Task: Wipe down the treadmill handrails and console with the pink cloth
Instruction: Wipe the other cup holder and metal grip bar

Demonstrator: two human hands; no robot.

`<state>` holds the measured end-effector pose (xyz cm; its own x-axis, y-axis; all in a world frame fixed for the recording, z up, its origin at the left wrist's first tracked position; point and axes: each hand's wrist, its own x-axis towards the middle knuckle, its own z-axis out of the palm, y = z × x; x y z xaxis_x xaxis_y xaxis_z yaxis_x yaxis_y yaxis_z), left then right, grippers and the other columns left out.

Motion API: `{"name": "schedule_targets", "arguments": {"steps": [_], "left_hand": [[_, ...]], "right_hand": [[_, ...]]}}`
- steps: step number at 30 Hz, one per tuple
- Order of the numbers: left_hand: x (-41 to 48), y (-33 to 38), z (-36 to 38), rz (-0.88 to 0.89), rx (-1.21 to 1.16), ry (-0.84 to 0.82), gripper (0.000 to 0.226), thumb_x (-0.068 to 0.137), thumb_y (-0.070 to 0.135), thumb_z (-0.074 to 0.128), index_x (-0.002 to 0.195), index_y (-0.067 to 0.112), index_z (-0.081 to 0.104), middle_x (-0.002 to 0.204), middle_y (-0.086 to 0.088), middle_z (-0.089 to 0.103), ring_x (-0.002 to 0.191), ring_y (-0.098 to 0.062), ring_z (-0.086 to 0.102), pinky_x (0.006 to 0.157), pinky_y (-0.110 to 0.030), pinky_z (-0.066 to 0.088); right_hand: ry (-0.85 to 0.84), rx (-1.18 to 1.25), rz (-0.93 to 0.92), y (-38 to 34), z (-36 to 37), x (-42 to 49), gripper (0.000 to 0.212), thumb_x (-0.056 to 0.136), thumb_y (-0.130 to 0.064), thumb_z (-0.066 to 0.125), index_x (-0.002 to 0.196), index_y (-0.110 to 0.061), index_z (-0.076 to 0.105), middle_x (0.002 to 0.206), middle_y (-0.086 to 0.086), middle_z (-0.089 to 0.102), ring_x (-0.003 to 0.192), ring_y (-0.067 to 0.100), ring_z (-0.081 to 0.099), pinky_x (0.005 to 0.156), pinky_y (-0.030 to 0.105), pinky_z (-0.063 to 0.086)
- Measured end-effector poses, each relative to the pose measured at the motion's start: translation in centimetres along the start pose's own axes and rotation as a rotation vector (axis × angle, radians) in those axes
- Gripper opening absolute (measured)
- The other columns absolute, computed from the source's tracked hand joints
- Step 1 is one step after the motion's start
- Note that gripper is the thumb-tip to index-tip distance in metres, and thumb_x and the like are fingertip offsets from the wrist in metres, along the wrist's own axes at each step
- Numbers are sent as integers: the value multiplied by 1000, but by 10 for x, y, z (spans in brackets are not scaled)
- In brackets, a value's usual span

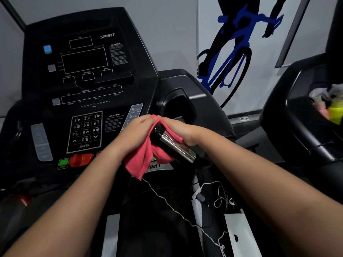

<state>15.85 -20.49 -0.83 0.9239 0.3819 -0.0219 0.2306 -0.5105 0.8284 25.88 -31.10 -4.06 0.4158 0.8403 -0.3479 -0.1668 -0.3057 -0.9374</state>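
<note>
Treadmill console (83, 75), pink cloth (138, 164) in left hand (136, 131)

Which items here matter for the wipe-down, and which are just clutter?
Job: cloth, chrome grip, console, left hand and right hand holding the cloth.
Lying about: white cable, bag on the neighbouring machine, cyclist mural.

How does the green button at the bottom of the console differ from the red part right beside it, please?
The green button is small and roughly square; the red part is wider and lumpy. The green button has a pale frame with a small label under it, while the red part shows no lettering. Both sit side by side on the console's lower edge, left of the pink cloth.
</note>
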Motion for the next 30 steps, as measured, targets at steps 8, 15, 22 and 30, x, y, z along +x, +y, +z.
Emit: {"name": "schedule_targets", "arguments": {"steps": [8,15,22,30], "left_hand": [[22,44,-4,25,629,-353,23,94,29,48,81,20,64,78,3,48,86,-17,51,79,-31,40],[-12,7,18,667,935,178,32,85,31,41,86,14,68,93,-7,46,90,-26,43,79,-42,45],[-40,-66,34,852,704,427,30,84,22,58,113,24,67,131,-3,40,116,-28,37,106,-34,28],[-44,-62,61,456,40,588,27,89,-4,49,108,14,52,106,9,29,101,19,38,93,0,28]], "right_hand": [[45,144,-94,15,-15,-16,55,101,-47,24,111,-6,58,101,15,65,91,24,63,89,27,47],[467,-241,-286,37,35,-45,56,100,-49,15,148,-21,26,142,3,44,131,21,41,108,33,31],[628,-619,-589,80,37,-55,69,90,-67,14,138,-24,39,130,-7,51,118,11,47,99,39,38],[868,-667,-615,37,71,-29,63,88,-56,30,142,-25,32,138,2,49,118,23,50,92,40,41]]}}
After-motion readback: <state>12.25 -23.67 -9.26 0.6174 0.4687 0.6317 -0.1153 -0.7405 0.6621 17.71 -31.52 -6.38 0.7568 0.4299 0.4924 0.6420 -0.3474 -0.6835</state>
